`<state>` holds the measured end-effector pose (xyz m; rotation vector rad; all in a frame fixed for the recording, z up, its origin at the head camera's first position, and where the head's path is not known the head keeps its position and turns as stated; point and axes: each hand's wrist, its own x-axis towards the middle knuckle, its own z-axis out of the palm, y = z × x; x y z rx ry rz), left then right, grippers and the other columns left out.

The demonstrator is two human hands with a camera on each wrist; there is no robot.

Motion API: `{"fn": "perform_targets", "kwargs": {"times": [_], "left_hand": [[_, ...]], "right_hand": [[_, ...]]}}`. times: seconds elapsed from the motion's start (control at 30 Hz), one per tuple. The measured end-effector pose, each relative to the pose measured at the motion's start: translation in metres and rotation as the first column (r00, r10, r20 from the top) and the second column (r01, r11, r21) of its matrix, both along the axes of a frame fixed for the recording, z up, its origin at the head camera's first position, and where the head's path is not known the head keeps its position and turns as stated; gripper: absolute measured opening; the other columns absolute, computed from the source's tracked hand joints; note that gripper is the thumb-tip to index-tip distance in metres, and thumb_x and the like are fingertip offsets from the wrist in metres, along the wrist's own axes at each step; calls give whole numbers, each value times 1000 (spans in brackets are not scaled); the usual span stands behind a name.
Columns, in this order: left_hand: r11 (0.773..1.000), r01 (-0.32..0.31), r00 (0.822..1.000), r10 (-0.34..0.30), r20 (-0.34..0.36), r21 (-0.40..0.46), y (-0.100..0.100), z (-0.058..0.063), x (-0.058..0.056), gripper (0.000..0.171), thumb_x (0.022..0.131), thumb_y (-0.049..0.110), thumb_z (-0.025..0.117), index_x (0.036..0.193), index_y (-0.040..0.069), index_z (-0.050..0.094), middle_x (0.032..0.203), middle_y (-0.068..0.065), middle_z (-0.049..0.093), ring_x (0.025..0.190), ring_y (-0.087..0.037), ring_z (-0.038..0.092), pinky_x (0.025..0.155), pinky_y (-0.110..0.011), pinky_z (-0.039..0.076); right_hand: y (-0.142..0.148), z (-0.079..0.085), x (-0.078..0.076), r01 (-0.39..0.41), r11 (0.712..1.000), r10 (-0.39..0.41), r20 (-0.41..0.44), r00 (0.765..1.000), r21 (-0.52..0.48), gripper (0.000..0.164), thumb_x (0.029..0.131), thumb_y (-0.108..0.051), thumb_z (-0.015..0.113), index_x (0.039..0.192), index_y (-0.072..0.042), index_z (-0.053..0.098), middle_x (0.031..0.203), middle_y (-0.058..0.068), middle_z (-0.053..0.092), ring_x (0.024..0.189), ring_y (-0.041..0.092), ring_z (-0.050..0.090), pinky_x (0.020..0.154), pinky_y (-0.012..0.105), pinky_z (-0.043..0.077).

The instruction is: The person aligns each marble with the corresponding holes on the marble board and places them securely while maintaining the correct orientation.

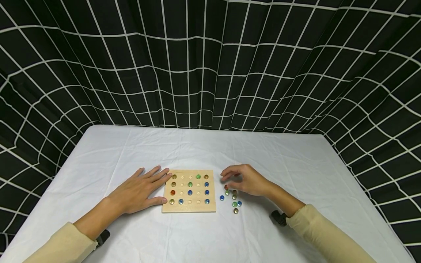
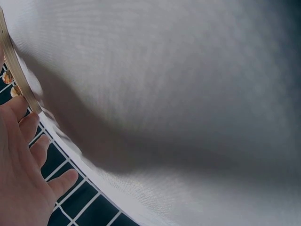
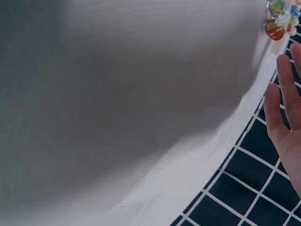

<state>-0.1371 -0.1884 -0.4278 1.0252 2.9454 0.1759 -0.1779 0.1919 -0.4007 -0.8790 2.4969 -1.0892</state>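
Observation:
A square wooden board (image 1: 189,208) lies on the table with rows of small round hollows. Several of these hold glass beads: amber at the left, a red one (image 1: 173,192), blue ones on the right, a few green. My left hand (image 1: 139,191) lies flat with spread fingers, its fingertips and thumb on the board's left edge. To the right of the board, my right hand (image 1: 250,180) hovers with loosely bent fingers over a scatter of beads. Its thumb is close to a loose red bead (image 1: 226,187), which also shows in the right wrist view. I see nothing between its fingers.
Loose beads lie by the board's right side, among them a blue one (image 1: 222,198), a green one (image 1: 234,204) and an amber one (image 1: 235,210). White cloth (image 1: 158,146) covers the table. A black curtain with white grid lines (image 1: 210,65) surrounds its back and sides.

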Motion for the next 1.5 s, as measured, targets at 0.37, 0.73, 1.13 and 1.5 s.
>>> {"fn": "perform_targets", "kwargs": {"times": [0.37, 0.73, 1.13, 1.5], "left_hand": [[1000, 6, 1000, -6, -9, -1, 0, 0, -1, 80, 95, 69, 43, 156, 18, 36, 160, -2, 34, 147, -28, 29, 112, -63, 27], [1000, 3, 1000, -3, -3, 1, 0, 0, -1, 80, 95, 69, 43, 156, 19, 35, 160, -2, 33, 148, -28, 29, 112, -63, 27], [1000, -1, 1000, 0, 15, 17, 0, 2, 1, 78, 96, 68, 44, 156, 18, 35, 160, -3, 33, 148, -29, 28, 112, -64, 26], [1000, -2, 1000, 2, 19, 15, 0, 1, 1, 79, 96, 69, 42, 156, 19, 35, 160, -2, 33, 148, -29, 28, 112, -65, 26]], "right_hand": [[2, -5, -3, -12, 999, 11, 17, 1000, 34, 36, 82, -1, 80, 116, -4, 68, 101, -2, 76, 101, 13, 69, 91, 41, 53], [3, -8, -4, -40, 997, 39, 15, 999, 64, 31, 83, 0, 78, 113, -7, 70, 96, -6, 75, 97, 10, 67, 91, 38, 52], [-1, -9, -2, -23, 994, 24, -1, 1000, 103, 29, 84, 0, 78, 111, -8, 71, 93, -9, 73, 93, 7, 66, 97, 38, 49], [-1, -9, -1, -21, 996, 20, 6, 1000, 81, 29, 84, 2, 76, 111, -7, 70, 95, -7, 74, 93, 7, 67, 95, 37, 50]]}}
